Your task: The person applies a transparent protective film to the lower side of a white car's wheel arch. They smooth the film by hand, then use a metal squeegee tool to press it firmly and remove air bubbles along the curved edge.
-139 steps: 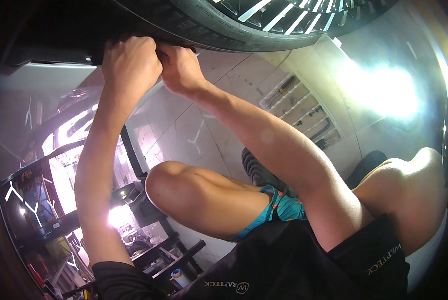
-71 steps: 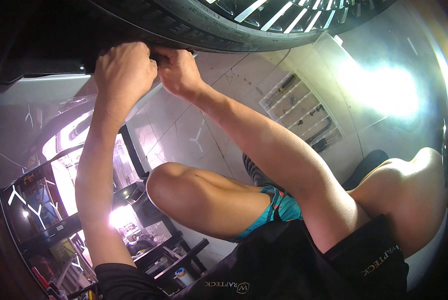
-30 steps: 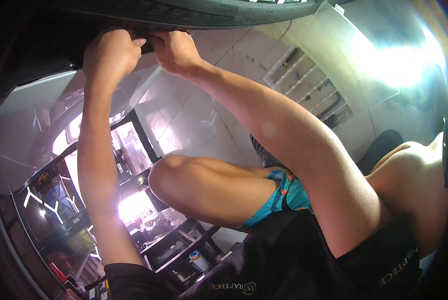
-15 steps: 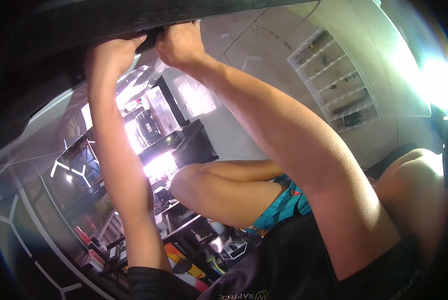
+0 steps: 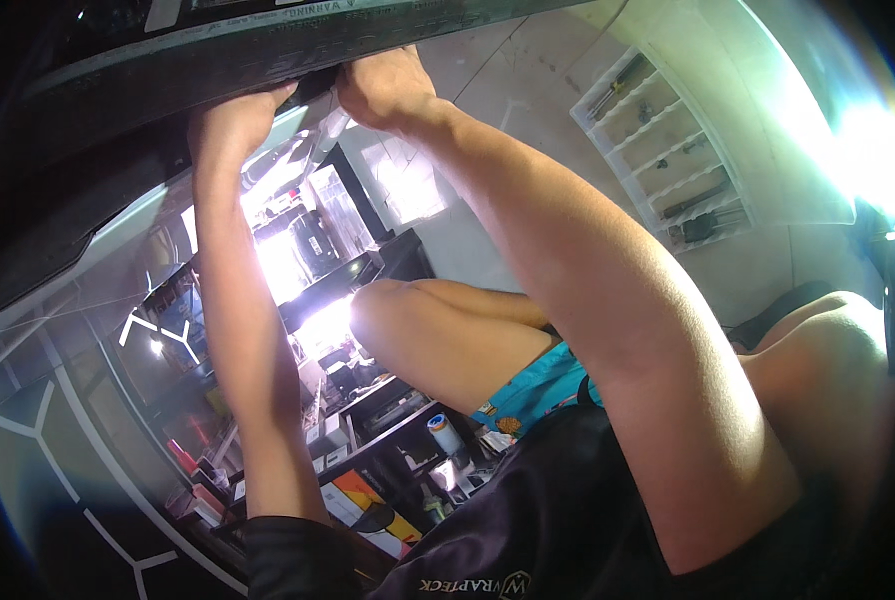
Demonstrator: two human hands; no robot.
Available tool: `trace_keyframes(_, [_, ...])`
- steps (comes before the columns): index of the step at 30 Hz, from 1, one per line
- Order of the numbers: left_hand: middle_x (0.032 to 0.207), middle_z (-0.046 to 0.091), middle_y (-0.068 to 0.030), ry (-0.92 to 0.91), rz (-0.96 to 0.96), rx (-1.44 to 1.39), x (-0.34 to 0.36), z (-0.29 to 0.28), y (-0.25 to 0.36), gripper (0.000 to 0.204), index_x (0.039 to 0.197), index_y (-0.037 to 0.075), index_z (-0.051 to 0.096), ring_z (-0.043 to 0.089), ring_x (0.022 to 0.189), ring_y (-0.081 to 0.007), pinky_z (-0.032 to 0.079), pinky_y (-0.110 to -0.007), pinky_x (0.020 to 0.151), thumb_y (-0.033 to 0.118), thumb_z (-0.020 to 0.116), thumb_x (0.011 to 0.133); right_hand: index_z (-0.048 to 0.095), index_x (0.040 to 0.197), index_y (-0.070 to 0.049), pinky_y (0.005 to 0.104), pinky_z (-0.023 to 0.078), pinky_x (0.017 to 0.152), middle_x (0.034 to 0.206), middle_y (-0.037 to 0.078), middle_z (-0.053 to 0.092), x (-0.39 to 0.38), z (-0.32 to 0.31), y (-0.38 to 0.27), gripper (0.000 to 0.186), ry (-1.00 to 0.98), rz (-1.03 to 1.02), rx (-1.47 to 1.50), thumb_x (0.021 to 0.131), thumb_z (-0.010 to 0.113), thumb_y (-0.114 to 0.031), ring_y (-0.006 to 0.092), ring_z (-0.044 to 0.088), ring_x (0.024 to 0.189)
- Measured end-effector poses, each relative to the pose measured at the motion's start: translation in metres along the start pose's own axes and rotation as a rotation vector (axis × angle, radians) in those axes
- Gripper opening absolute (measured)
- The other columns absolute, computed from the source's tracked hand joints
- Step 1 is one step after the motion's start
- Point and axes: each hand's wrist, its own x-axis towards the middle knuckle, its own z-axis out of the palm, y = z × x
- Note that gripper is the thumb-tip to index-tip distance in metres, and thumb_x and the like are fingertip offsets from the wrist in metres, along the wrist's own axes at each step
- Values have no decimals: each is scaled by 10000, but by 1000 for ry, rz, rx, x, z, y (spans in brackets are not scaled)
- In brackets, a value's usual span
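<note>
A long black panel (image 5: pixel 198 85) with a ribbed edge spans the top of the view, tilted up to the right. My left hand (image 5: pixel 236 122) reaches up to its lower edge, thumb stretched along it and the other fingers hidden behind. Close by on the right, my right hand (image 5: pixel 383 90) is curled over the same edge; its fingertips are out of sight. A small dark gap (image 5: pixel 315 84) lies between the two hands. Both bare forearms rise from below, and black sleeves cover the upper arms.
A clear divided tray (image 5: pixel 618 172) holding several hand tools lies at the upper right. Beside it shines a bright lamp (image 5: pixel 876 165). At the lower middle, a black shelf (image 5: pixel 353 455) carries boxes and a blue-and-white can (image 5: pixel 444 434). My bent knee (image 5: pixel 388 305) shows under the arms.
The view has shifted, so more of the panel's upper side shows. Both hands appear slightly further right and stay at the panel's edge.
</note>
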Motion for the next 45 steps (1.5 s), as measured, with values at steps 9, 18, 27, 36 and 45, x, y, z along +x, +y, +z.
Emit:
trace_keyframes(9, [1333,718,-105,39,8,37,-7,-3,4,498,1286,199,743,679,1206,-347,526,-436,1018,496,771,887,575,1445,-77,583,254,1236,1473,241,578,-2,-9,-7,520,-121,69,-45,937,532,-181,407,482,1430])
trace_keyframes(18, [1377,675,-195,-66,-31,108,-11,-9,8,593,1271,114,757,646,1269,-396,467,-432,1093,604,642,959,612,1398,-63,633,252,1220,1492,252,554,0,-10,-12,486,-173,0,-41,931,509,-149,453,471,1424])
trace_keyframes(27, [1290,696,-259,-189,-30,79,-8,-15,7,636,1215,49,767,665,1223,-430,476,-445,1079,619,609,982,725,1236,-69,498,463,1051,1246,200,678,-59,-17,-31,347,41,82,-100,931,574,-141,359,599,1229])
trace_keyframes(36, [1048,782,-124,-255,104,-193,-11,-24,-9,300,1162,189,798,718,920,-255,529,-373,861,391,611,1044,642,1179,27,536,552,907,993,286,726,-76,-18,-126,337,16,245,295,857,543,47,466,711,963])
trace_keyframes(45, [954,774,-99,-355,-190,-51,-3,-24,1,349,1125,223,814,670,813,-232,523,-377,792,501,651,992,564,1154,21,561,538,882,990,290,702,-75,0,-137,303,47,183,528,853,589,8,486,690,967])
